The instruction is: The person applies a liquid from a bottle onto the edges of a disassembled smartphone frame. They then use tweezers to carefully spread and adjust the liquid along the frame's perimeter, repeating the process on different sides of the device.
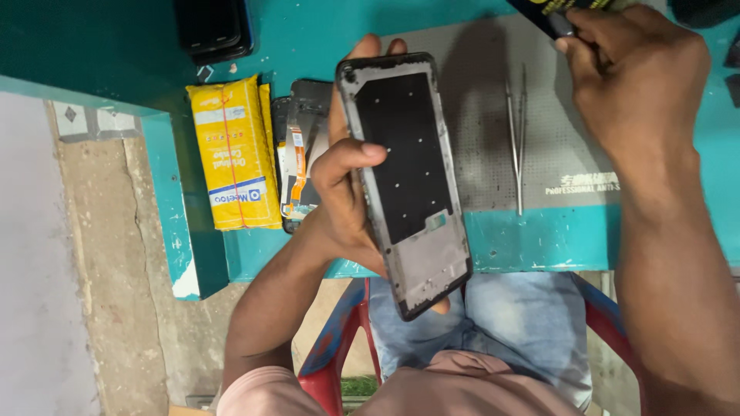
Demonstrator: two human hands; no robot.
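We grasp the phone frame (408,185) in our left hand (347,200), thumb across its open inner face, raised above the front edge of the teal table (532,239). Our right hand (636,73) is clenched on a dark flat object (551,15) at the top edge. Tweezers (518,131) lie on the grey mat (570,146). A yellow packet (231,154) lies left, beside a detached screen panel (301,154).
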